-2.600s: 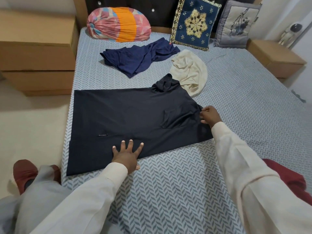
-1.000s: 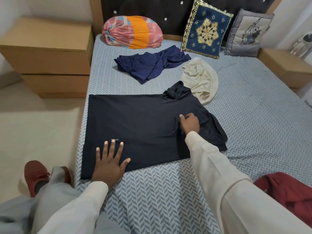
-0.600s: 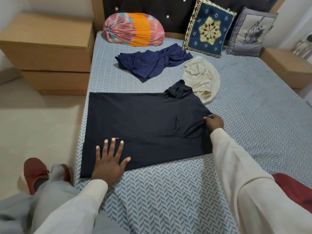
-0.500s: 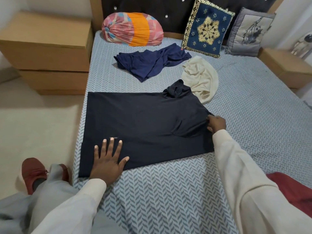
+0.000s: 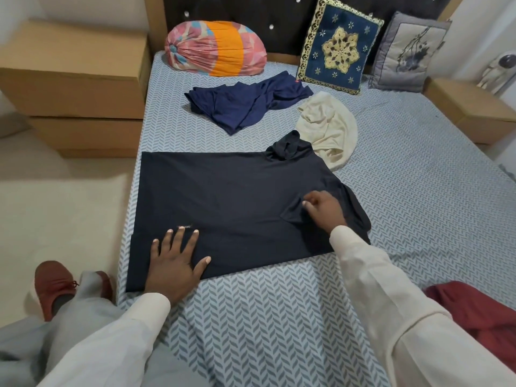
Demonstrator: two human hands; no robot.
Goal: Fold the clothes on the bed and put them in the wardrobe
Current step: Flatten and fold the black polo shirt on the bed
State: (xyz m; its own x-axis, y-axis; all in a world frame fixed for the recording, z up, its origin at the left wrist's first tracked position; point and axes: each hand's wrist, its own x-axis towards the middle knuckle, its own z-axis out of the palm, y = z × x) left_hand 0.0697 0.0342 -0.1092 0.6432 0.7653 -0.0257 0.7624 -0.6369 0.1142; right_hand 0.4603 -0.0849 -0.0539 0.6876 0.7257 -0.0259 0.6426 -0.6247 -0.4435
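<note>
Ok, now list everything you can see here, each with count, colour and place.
dark navy shirt: one, navy-black, spread flat on bed
blue garment: one, blue, crumpled beyond the shirt
cream garment: one, cream, crumpled by the shirt's collar
red garment: one, dark red, view's lower right
bolster: one, pink-orange, at headboard
cushions: two, blue-gold and grey, against headboard
bedside units: two, light wood, flanking bed
shoe: one, red-brown, floor at left
left hand: one, flat on shirt's near edge
right hand: one, pinching shirt's fabric
</note>
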